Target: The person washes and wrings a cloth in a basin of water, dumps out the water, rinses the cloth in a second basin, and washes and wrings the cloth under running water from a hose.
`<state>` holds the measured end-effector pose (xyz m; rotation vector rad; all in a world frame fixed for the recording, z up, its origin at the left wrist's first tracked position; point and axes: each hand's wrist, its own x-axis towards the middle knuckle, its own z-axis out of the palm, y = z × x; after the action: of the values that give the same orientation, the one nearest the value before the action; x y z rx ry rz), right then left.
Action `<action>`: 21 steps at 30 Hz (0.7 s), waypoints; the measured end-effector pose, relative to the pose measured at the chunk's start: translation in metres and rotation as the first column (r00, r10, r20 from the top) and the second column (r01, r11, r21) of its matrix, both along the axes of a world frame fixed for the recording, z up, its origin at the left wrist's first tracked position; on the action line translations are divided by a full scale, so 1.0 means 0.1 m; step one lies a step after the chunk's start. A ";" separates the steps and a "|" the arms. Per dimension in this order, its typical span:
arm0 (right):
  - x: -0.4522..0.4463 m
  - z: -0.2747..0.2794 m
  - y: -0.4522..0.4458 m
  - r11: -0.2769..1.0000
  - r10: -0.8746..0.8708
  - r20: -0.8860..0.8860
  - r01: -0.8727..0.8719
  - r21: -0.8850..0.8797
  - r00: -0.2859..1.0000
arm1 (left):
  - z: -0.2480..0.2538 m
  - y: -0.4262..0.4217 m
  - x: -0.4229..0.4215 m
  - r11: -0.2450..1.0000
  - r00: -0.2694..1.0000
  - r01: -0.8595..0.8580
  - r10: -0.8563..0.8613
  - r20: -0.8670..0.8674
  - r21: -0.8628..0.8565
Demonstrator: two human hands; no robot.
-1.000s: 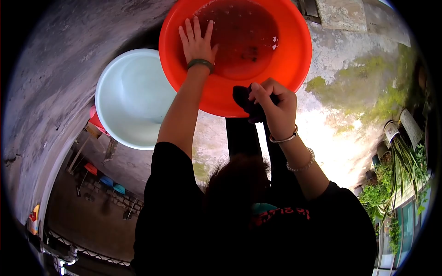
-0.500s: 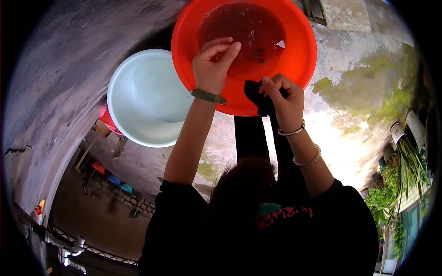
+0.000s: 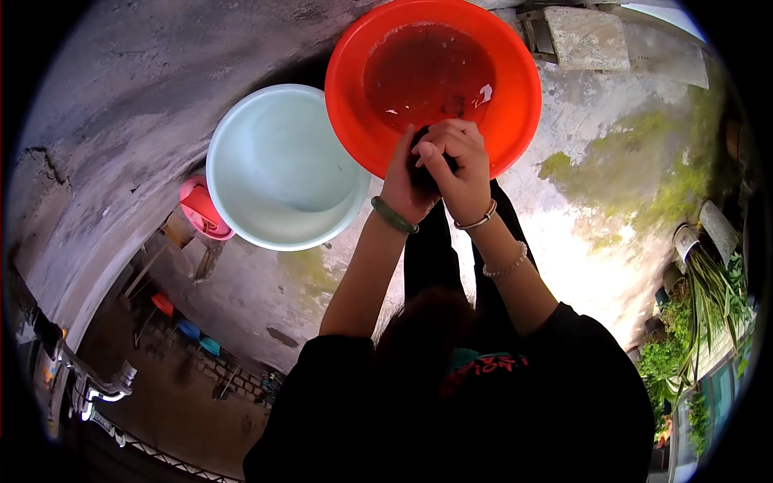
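My left hand (image 3: 405, 181), with a green bangle at its wrist, cups one side of a small, wet-looking black cloth (image 3: 424, 167). From the other side my right hand (image 3: 463, 165), wearing a metal bangle and a beaded bracelet, closes over the same cloth with its fingers curled. Most of the cloth is hidden between the two hands, so its exact kind cannot be made out. Both hands are over the near rim of a red plastic basin (image 3: 511, 121). Dark, murky water (image 3: 427, 68) with some bubbles lies in that basin, and a dark shape shows near its lower edge.
Beside the red basin, to the left, stands a pale blue basin (image 3: 241, 201) with clear water. A pink-red basin (image 3: 200, 211) is partly behind it. A rough wall (image 3: 121, 121) runs along the left. A small stool (image 3: 586, 39) is at the upper right; potted plants (image 3: 700, 314) line the right.
My hands, apart before, have come together around the black cloth, which only my right hand held. My left hand has moved down and right from above the water. The view has shifted slightly.
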<state>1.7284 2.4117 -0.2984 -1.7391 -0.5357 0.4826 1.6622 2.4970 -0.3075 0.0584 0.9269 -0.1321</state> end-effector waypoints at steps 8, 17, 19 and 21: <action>-0.15 -1.10 -0.72 0.595 -0.700 0.084 0.644 -0.480 0.709 | 0.35 0.38 -0.68 0.943 0.924 -0.328 0.333 0.186 -0.059; -0.15 -1.51 -0.87 0.812 -0.460 -0.868 0.486 -0.325 0.188 | 1.42 0.82 -3.18 0.750 0.778 -0.628 0.612 0.144 0.208; -0.22 -1.75 -1.00 0.792 -0.460 -0.873 0.519 -0.321 0.162 | 1.50 0.79 -4.03 0.660 0.695 -0.709 0.714 0.089 0.249; -0.32 -1.54 -1.12 0.779 -0.476 -0.866 0.530 -0.335 0.151 | 1.62 0.61 -4.82 0.536 0.573 -0.793 0.818 0.053 0.289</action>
<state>1.6959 2.2995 -0.4523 -1.1577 0.9007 0.8478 1.1799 2.5584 -0.1459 -0.1231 0.9750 0.8988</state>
